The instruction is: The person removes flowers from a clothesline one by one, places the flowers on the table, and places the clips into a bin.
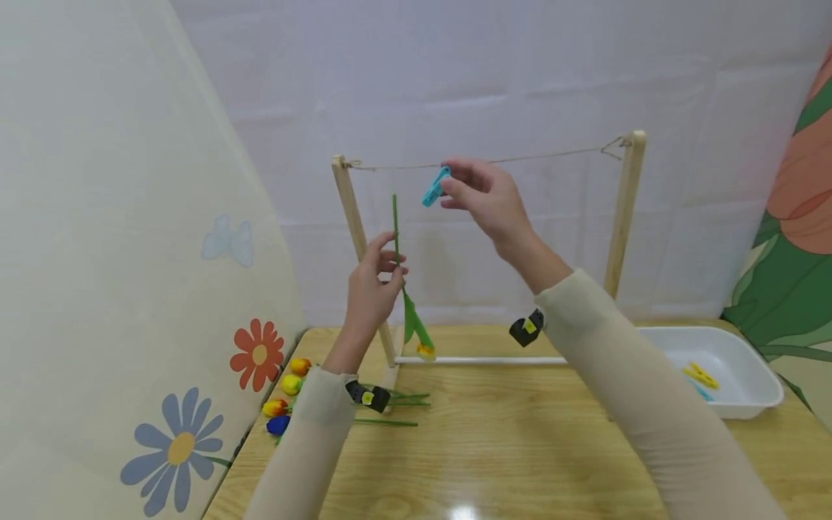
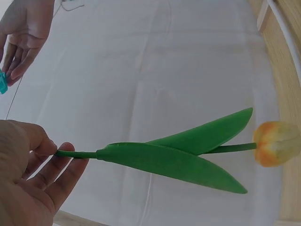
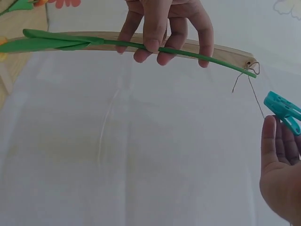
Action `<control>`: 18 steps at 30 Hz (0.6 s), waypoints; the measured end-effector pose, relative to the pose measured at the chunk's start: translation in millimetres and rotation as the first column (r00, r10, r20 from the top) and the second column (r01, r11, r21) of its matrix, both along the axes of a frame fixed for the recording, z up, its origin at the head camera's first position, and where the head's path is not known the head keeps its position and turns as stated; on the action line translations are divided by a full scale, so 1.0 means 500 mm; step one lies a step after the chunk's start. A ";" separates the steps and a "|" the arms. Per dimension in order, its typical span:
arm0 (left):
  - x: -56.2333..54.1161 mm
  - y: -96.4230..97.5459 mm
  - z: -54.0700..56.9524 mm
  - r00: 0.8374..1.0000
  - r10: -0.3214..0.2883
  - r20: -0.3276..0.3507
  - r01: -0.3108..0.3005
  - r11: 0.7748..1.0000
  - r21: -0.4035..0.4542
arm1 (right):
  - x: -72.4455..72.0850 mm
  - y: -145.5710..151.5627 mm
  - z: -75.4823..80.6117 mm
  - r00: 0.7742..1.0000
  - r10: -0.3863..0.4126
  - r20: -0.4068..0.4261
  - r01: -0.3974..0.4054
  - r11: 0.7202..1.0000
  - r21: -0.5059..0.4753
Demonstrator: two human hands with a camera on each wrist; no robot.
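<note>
An artificial tulip (image 2: 178,162) with a yellow-orange head hangs upside down from my left hand (image 1: 377,282), which pinches its green stem (image 3: 188,53) between thumb and fingers. The stem's bare end points up, a little below the string (image 1: 403,167). Close to that string, my right hand (image 1: 487,195) pinches a turquoise clothespin (image 1: 436,186) between thumb and fingers. The clothespin's tip points down and to the left, toward the stem's top, and is apart from it. Whether the clothespin touches the string is hard to tell.
A wooden frame (image 1: 627,209) carries the string between two posts, with a white bar (image 1: 481,360) low down. Several tulips (image 1: 276,408) lie at the table's left. A white tray (image 1: 747,347) at right holds a yellow clothespin (image 1: 700,375) and turquoise ones.
</note>
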State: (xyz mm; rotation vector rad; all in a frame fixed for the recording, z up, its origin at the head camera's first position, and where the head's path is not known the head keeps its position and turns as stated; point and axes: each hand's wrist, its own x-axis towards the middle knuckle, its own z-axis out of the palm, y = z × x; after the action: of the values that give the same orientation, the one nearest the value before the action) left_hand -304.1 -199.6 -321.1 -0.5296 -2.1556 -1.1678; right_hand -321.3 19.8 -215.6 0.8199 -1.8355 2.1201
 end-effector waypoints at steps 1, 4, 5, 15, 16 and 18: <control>0.001 -0.002 -0.001 1.000 0.000 -0.004 -0.001 1.000 -0.008 | 0.001 0.003 -0.002 1.000 0.000 -0.004 0.000 1.000 0.001; 0.005 -0.007 -0.002 1.000 -0.004 -0.011 0.004 1.000 -0.028 | 0.001 0.012 -0.009 1.000 0.005 -0.011 -0.005 1.000 0.006; 0.007 -0.009 -0.003 1.000 -0.002 -0.014 0.001 0.999 -0.036 | 0.002 0.015 -0.012 1.000 0.007 -0.013 -0.007 1.000 0.008; 0.020 -0.029 -0.008 0.998 0.004 -0.066 -0.008 0.997 -0.072 | 0.006 0.044 -0.034 0.999 0.031 -0.036 -0.030 0.999 0.027; 0.021 -0.031 -0.009 0.997 0.002 -0.072 -0.007 0.998 -0.065 | 0.007 0.048 -0.037 0.999 0.030 -0.039 -0.029 0.999 0.035; 0.024 -0.035 -0.011 0.997 -0.003 -0.077 -0.001 0.999 -0.045 | 0.010 0.056 -0.043 0.999 0.027 -0.043 -0.025 0.998 0.050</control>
State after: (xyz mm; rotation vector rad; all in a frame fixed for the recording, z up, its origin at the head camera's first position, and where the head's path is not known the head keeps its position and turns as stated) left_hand -292.3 -217.2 -326.8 -0.5858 -2.1202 -1.0840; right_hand -316.5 47.6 -237.2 0.8990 -1.8718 2.0630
